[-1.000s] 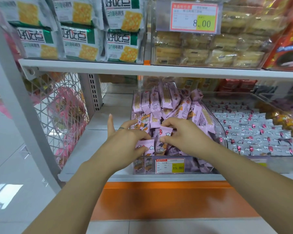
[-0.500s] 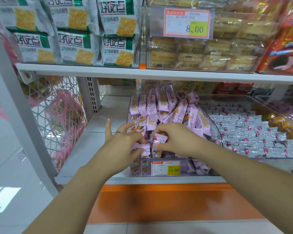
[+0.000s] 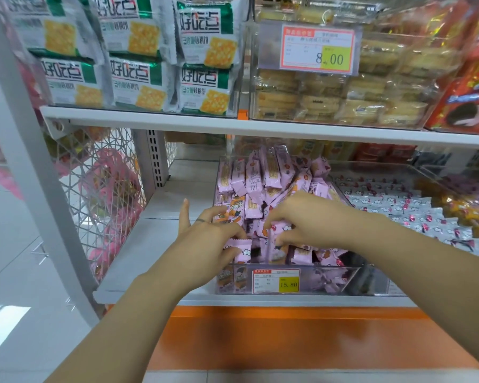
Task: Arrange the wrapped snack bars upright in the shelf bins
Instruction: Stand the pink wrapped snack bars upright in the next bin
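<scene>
While both hands work at the near end of the bin [image 3: 329, 280], we enter the step as mid-sort: loose bars are being stood up a couple at a time.

Bars [image 3: 260, 178]: pink wrappers, all inside the clear bin on the lower shelf [image 3: 155, 241]. The far rows stand upright, some leaning. The near rows are a jumble, some flat and some on edge.

Left hand [image 3: 210, 239]: at the near left corner of the bin. Thumb and fingers curl on one bar [image 3: 242, 248], its crimped end showing by the thumb. One outer finger sticks out straight toward the far side.

Right hand [image 3: 310, 219]: just right of the left hand. Fingers are curled down and the tips pinch a second bar [image 3: 274, 230] in the middle of the near row. We cannot tell how firm that hold is.

Tag [image 3: 275, 281]: on the near wall of the bin, below both hands.

Sweets [image 3: 398, 214]: white wrappers, in the bin to the right. Not part of our count.

Next move, in our judgement: turn each held bar on end and seat it against the standing rows. That needs a gap opened in the jumble first, and a steadying touch so the leaning bars do not topple. Much of the near half remains to be done.
</scene>
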`<state>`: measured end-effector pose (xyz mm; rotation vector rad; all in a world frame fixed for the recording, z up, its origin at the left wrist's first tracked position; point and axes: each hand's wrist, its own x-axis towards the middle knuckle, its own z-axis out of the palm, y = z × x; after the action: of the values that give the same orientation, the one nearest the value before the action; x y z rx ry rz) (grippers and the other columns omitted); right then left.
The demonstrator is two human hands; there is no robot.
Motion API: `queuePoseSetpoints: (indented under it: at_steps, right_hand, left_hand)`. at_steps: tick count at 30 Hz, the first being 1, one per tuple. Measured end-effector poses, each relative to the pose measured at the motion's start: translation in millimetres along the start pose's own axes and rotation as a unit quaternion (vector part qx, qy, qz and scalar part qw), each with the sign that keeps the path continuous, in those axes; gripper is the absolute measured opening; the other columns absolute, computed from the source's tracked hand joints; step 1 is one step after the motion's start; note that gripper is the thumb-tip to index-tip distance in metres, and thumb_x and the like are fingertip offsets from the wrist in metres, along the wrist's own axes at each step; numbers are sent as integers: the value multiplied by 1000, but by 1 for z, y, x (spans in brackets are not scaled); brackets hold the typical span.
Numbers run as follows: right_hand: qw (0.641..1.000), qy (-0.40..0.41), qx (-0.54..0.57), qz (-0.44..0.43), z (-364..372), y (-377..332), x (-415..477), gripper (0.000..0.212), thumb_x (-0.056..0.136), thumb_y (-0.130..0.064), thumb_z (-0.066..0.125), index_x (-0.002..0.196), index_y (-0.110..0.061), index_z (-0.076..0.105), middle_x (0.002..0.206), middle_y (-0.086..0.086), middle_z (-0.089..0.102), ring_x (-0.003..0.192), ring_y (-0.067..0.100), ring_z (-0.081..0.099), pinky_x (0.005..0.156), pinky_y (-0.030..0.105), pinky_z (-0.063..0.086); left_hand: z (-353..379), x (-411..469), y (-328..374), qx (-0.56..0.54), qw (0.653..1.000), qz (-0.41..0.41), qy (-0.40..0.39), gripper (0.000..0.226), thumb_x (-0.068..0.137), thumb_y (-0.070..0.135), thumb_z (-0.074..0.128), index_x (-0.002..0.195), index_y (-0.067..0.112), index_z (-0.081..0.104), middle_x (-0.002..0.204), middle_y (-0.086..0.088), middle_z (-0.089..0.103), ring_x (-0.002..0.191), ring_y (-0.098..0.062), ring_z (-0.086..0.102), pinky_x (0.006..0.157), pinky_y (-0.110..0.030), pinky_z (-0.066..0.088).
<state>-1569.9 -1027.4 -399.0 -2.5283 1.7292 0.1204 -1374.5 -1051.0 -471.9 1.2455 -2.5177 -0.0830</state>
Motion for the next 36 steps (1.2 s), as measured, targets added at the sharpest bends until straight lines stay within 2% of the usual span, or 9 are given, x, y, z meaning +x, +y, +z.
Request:
queuePoseSetpoints:
  at_steps: [3, 5, 9, 13, 21, 25, 28, 31, 36]
  right_hand:
    - [996, 54, 69, 16, 3, -1, 4, 38, 86, -34, 66, 122, -23, 59, 85, -12, 57, 63, -2, 40, 59, 15, 31]
    - [994, 46, 92, 36, 14, -2, 9, 38, 85, -33, 68, 120, -22, 60, 101, -1, 61, 64, 4, 44, 63, 22, 35]
    - [993, -17, 108, 39, 39, -4, 13, 39, 83, -30, 69, 119, -18, 60, 84, -15, 49, 79, 11, 46, 59, 14, 32]
    - [971, -59, 221, 65, 36, -4, 16, 46, 82, -32, 71, 121, -14, 55, 116, 2, 61, 91, 13, 55, 79, 23, 43]
    - [977, -72, 197, 31, 43, -9, 5, 23, 97, -28, 48, 84, -11, 55, 63, 1, 40, 54, 12, 34, 49, 21, 26]
    - [980, -3, 195, 33, 32, 6, -14, 26, 97, -24, 48, 119, -16, 60, 106, -4, 66, 89, 15, 61, 79, 22, 48]
    - [985, 37, 160, 48, 19, 20, -35, 32, 97, -18, 47, 126, -26, 57, 116, -15, 61, 97, 1, 58, 84, 10, 45]
    - [997, 21, 71, 32, 23, 25, -45, 31, 97, -14, 46, 121, -25, 61, 118, -9, 64, 93, 4, 56, 79, 17, 44]
    - [998, -51, 41, 4, 43, 28, -43, 35, 101, -23, 39, 134, -27, 49, 139, -9, 49, 124, 12, 46, 101, 30, 38]
  left_hand:
    - [-2, -1, 1, 7, 1000, -3, -9, 23, 93, 37, 51, 115, 38, 56, 118, 21, 57, 141, 0, 8, 108, -49, -22]
    - [-3, -1, 1, 5, 1000, -4, -12, 23, 93, 37, 52, 116, 39, 56, 117, 21, 58, 141, 0, 8, 108, -49, -22]
    - [-3, -1, 2, -2, 1000, -4, -11, 23, 94, 36, 51, 116, 39, 56, 114, 21, 59, 141, 0, 8, 108, -49, -22]
    - [-2, 0, 2, 2, 1000, 0, -7, 25, 94, 38, 51, 117, 41, 55, 112, 19, 60, 141, 0, 9, 109, -50, -21]
    - [1, 5, 20, -26, 994, 77, 77, 28, 92, 45, 47, 117, 37, 59, 107, 14, 65, 108, -5, 54, 105, -28, -1]
    - [7, 12, 24, -18, 995, 76, 66, 33, 94, 45, 47, 125, 39, 53, 117, 15, 64, 110, -5, 54, 107, -23, 7]
    - [12, 14, 18, -21, 995, 81, 47, 28, 93, 43, 50, 120, 38, 58, 115, 18, 64, 109, -2, 54, 105, -22, 10]
    - [14, 14, 18, -22, 994, 88, 57, 20, 92, 38, 55, 108, 33, 65, 107, 17, 66, 101, -6, 58, 98, -22, 18]
    - [12, 14, 16, -33, 994, 78, 64, 12, 90, 33, 60, 97, 29, 68, 96, 14, 69, 87, -15, 61, 90, -24, 26]
